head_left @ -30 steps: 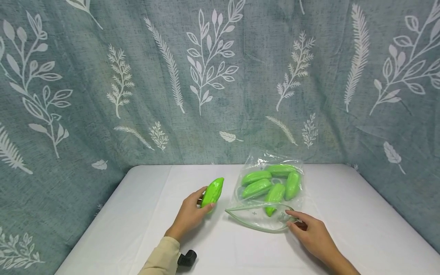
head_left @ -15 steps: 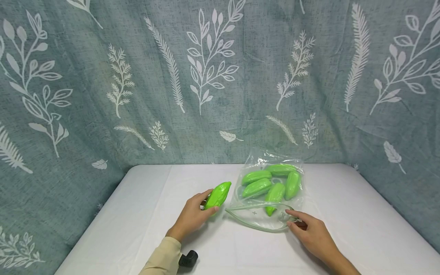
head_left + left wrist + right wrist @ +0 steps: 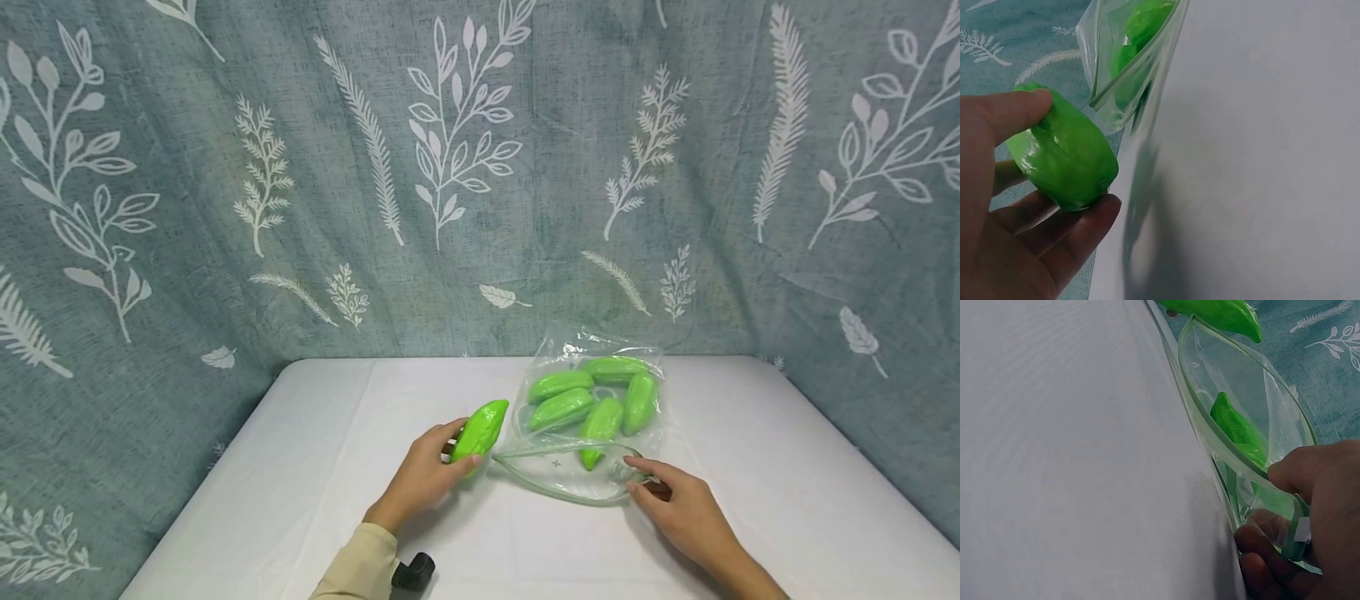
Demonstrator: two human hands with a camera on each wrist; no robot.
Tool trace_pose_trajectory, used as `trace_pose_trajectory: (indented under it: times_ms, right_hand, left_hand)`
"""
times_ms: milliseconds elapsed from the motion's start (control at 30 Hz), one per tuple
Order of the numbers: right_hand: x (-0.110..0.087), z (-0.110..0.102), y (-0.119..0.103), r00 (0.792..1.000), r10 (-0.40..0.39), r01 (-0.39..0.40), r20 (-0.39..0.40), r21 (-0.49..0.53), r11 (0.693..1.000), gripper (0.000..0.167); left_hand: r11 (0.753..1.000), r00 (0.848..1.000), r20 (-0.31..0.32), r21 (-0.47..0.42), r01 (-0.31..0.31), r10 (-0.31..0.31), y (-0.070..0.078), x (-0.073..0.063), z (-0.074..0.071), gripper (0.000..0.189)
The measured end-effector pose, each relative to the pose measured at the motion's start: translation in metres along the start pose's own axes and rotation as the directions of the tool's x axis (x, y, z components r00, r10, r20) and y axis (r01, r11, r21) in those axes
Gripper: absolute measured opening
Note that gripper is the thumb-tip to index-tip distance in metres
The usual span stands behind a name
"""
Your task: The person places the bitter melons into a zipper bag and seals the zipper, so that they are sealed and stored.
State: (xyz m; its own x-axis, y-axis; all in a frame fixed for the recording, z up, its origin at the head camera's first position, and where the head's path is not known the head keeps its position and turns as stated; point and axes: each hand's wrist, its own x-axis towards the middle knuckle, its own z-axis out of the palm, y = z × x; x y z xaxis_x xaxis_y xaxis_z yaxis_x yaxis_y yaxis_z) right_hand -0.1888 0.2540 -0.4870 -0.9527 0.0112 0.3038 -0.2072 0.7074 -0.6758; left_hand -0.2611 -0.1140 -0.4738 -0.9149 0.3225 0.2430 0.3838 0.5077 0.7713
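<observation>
My left hand [image 3: 423,477] grips a glossy green toy vegetable [image 3: 480,432], lumpy and tapering to a point, just off the left corner of a clear zip bag [image 3: 551,487]. In the left wrist view, thumb and fingers curl round the vegetable [image 3: 1069,156]; a gap separates it from the bag [image 3: 1094,62]. My right hand [image 3: 682,508] pinches the right end of the bag's mouth. The right wrist view shows that mouth held apart by its green rim [image 3: 1210,425]. Several matching green vegetables [image 3: 561,410] lie inside, one with its tip towards the mouth [image 3: 600,429].
The bag lies on a white-covered table [image 3: 300,467], its closed end near the back edge. Behind hangs a blue-green curtain [image 3: 480,167] with white leaf prints. A black device [image 3: 414,572] sits at the left wrist, beside the beige sleeve [image 3: 360,562].
The left hand has moved right with the green toy vegetable, closer to the bag's left corner. The vegetable now tilts more to the right. The right hand and the bag have stayed put.
</observation>
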Motion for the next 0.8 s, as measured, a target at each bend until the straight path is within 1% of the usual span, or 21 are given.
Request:
trace_pose_trajectory:
  times_ms: [167,333,567,700,800]
  right_hand:
    - [0.000,0.000,0.000,1.000,-0.003,0.003,0.001,0.008,1.000,0.037]
    - [0.000,-0.001,0.001,1.000,-0.015,0.015,-0.002,0.007,1.000,0.037]
    - [0.001,-0.003,-0.001,1.000,-0.023,0.023,-0.005,0.007,1.000,0.037]
    - [0.000,-0.003,-0.001,1.000,-0.016,0.016,-0.004,0.003,1.000,0.037]
    - [0.000,-0.002,0.000,1.000,-0.008,0.008,0.002,0.003,1.000,0.038]
  left_hand:
    - [1.000,1.000,0.003,0.006,-0.016,0.016,0.006,-0.005,0.004,0.061]
    - [1.000,1.000,0.008,-0.013,-0.016,0.016,0.015,-0.011,0.010,0.062]
    - [0.998,0.999,0.009,-0.042,-0.044,0.044,0.022,-0.015,0.021,0.065]
    - [0.994,0.996,0.031,-0.071,-0.083,0.085,0.025,-0.018,0.026,0.065]
    - [0.988,0.988,0.049,-0.066,-0.141,0.144,0.028,-0.021,0.028,0.062]
